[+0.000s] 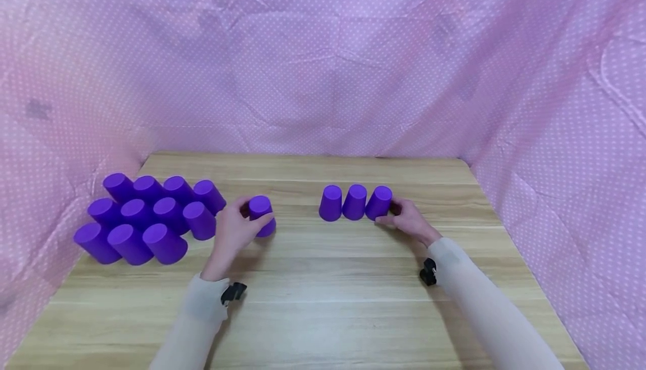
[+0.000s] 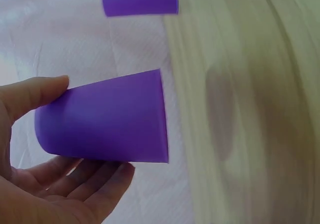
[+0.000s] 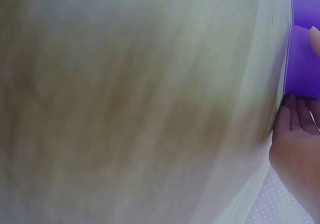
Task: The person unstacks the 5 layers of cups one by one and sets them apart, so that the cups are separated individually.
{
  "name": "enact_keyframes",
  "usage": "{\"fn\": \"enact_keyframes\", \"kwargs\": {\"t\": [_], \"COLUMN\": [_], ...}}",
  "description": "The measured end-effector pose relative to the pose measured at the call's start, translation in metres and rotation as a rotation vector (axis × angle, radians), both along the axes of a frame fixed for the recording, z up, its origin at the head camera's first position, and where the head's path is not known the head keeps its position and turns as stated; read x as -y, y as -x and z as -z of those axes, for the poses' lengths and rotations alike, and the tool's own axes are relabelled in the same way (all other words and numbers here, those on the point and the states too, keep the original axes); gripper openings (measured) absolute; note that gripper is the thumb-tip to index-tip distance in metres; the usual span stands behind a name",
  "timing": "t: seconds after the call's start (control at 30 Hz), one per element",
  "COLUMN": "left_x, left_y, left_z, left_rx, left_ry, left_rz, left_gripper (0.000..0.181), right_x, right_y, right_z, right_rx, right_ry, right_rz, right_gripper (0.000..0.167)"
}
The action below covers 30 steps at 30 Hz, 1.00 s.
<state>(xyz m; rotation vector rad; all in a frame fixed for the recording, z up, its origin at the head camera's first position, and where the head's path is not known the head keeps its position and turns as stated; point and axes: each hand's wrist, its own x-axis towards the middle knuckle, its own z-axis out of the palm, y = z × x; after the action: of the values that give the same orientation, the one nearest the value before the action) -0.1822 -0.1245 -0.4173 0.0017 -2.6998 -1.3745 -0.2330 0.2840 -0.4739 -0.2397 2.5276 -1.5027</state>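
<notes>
My left hand point(image 1: 234, 229) grips an upside-down purple cup point(image 1: 261, 216) between thumb and fingers. In the left wrist view that cup point(image 2: 107, 119) hangs a little above the tabletop, its rim apart from the wood. My right hand point(image 1: 407, 221) holds the rightmost cup point(image 1: 379, 203) of a row of three, fingers on its right side and thumb across the front. This cup point(image 3: 302, 62) looks set on the table in the right wrist view, partly cut off by the frame. The middle cup point(image 1: 355, 202) and left cup point(image 1: 331, 203) of the row stand upside down close beside it.
Several more upside-down purple cups point(image 1: 136, 213) stand in rows at the left of the wooden table point(image 1: 323, 297), just left of my left hand. Pink dotted cloth point(image 1: 333, 78) hangs round the back and sides. Each wrist carries a small black camera mount point(image 1: 234, 292).
</notes>
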Motion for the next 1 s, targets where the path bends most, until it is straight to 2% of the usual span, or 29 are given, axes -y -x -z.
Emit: {"fn": "enact_keyframes", "kwargs": {"t": [0.23,0.33,0.63,1.0], "left_x": [0.034,0.047,0.072,0.103], "left_y": [-0.019,-0.025,-0.039,-0.056], "left_z": [-0.014,-0.016,-0.017,-0.006], "left_rx": [0.023,0.041,0.111,0.115], "left_ry": [0.127,0.163,0.177,0.200], "left_rz": [-0.057,-0.065,-0.080,-0.146], "left_gripper": [0.063,0.065,0.069,0.077], "right_x": [0.002,0.003,0.001,-0.001], "right_y": [0.000,0.000,0.001,0.002], "right_z": [-0.001,-0.002,0.000,0.003], "right_rx": [0.011,0.015,0.027,0.012], "right_ry": [-0.007,-0.010,-0.006,-0.009], "right_rz": [0.016,0.017,0.016,0.016], "right_gripper": [0.061,0.060,0.053,0.058]}}
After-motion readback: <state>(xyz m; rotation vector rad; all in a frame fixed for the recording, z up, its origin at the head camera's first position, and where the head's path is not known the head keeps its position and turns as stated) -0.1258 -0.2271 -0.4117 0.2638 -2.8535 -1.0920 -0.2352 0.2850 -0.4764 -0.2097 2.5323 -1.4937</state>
